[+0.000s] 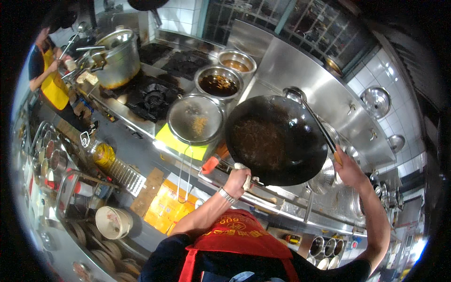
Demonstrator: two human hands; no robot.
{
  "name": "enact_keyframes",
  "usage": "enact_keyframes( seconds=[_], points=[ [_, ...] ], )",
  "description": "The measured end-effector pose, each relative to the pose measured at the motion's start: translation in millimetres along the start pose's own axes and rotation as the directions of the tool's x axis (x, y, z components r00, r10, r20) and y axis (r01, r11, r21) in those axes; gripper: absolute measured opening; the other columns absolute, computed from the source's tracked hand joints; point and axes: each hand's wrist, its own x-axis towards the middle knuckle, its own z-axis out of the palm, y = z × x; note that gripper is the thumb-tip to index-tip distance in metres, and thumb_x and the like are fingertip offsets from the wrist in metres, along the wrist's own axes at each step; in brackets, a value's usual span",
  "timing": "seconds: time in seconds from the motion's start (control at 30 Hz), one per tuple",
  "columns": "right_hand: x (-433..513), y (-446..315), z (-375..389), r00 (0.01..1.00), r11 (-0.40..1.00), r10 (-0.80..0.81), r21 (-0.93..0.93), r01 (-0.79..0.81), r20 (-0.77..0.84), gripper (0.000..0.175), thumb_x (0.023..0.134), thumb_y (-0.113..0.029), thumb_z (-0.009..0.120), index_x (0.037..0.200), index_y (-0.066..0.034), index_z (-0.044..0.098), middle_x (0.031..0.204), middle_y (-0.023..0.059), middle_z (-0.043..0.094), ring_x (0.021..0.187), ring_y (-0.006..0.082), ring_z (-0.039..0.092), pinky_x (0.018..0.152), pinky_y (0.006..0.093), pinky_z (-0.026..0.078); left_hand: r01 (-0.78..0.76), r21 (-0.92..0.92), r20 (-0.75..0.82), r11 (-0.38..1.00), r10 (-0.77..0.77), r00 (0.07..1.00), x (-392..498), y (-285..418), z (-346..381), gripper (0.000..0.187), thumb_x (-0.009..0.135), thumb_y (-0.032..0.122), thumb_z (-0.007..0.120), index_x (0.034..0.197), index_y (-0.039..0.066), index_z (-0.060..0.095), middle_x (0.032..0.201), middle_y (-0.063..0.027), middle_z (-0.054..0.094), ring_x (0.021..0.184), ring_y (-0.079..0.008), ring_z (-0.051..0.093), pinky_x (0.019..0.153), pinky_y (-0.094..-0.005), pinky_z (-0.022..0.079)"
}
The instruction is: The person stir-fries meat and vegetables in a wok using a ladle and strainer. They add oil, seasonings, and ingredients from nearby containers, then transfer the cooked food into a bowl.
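Note:
A large black wok (276, 141) sits before me, its inside dark and shiny with a brownish patch at the bottom. My left hand (239, 181) grips the wok's near rim or handle through a pale folded cloth (247, 182). In my right hand (348, 169) is the wooden-ended handle of a steel ladle (294, 93); its bowl lies at the wok's far edge. Left of the wok, a round mesh strainer (195, 118) with bits of yellowish food rests over a vessel. Behind it stand a steel bowl of dark liquid (218, 84) and another of brown liquid (236, 65).
A big metal pot (118, 60) stands on the range at left, beside a bare black burner (155, 97). Another person in a yellow apron (54, 81) works there with a long-handled tool. Perforated ladles (322, 178) lie right of the wok. A white bucket (113, 222) is on the left.

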Motion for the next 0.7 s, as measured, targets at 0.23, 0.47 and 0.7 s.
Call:
enact_keyframes(
  seconds=[0.23,0.47,0.7],
  points=[
    [17.0,-94.5,-49.3,1.000,0.992,-0.005,-0.126,0.009,0.031,0.061,0.086,-0.010,0.051,0.141,0.0023,0.027,0.105,0.0322,0.058,0.099,0.0470,0.056,0.088,0.0491,0.044,-0.024,-0.121,0.109,0.992,0.038,0.993,-14.3,38.9,-27.8,0.003,0.082,0.004,0.049,0.082,0.007,0.049,0.075,-0.0072,0.050,0.067,-0.0201,0.053,0.049,-0.0333,0.047],
    [51.2,-171.8,-80.0,0.998,0.958,-0.003,-0.286,0.019,0.057,0.060,0.085,-0.008,0.050,0.140,0.0044,0.030,0.104,0.0317,0.059,0.097,0.0455,0.057,0.090,0.0467,0.045,-0.015,-0.245,0.123,0.969,0.047,0.991,-0.9,58.4,-44.4,0.003,0.083,0.007,0.045,0.086,0.007,0.046,0.077,-0.0105,0.047,0.064,-0.0248,0.054,0.050,-0.0343,0.051],
    [82.9,-217.9,-93.9,0.992,0.877,-0.092,-0.464,0.121,0.085,0.058,0.086,-0.006,0.049,0.139,0.0044,0.031,0.100,0.0312,0.061,0.093,0.0449,0.059,0.087,0.0459,0.047,0.028,-0.352,0.236,0.936,0.060,0.970,18.1,61.8,-57.0,0.003,0.081,0.008,0.044,0.084,0.007,0.045,0.077,-0.0173,0.052,0.060,-0.0325,0.061,0.039,-0.0309,0.049]
  ],
)
